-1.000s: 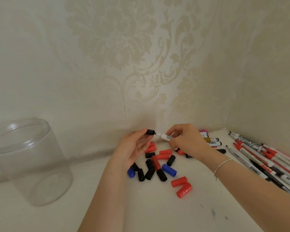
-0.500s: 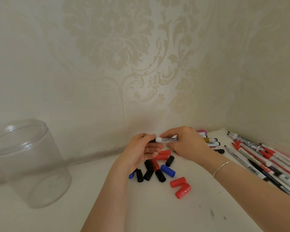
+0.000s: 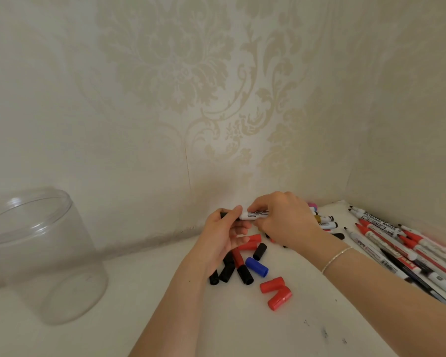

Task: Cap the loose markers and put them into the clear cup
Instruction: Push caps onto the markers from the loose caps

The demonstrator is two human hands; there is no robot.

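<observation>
Head view: clear cup [image 3: 40, 256] stands at the table's left edge; left hand [image 3: 220, 238] pinches a black cap [image 3: 224, 214] onto the marker [image 3: 254, 215] gripped by the right hand [image 3: 283, 222]; uncapped markers [image 3: 402, 248] line the right edge.

Marker [image 3: 255, 215]: ends hidden inside both hands. Clear cup [image 3: 36, 253]: cut by left edge. Loose markers [image 3: 410, 253]: run off right edge; print mostly illegible.

Person showing two bare forearms, no sleeves reaching into view. Right wrist wearing thin silvery bracelet [image 3: 336, 259], fine chain circling loosely just behind right hand [image 3: 285, 222]. Left hand [image 3: 223, 237] and wrist wearing nothing. Fingernails appearing short, unpainted.
</observation>
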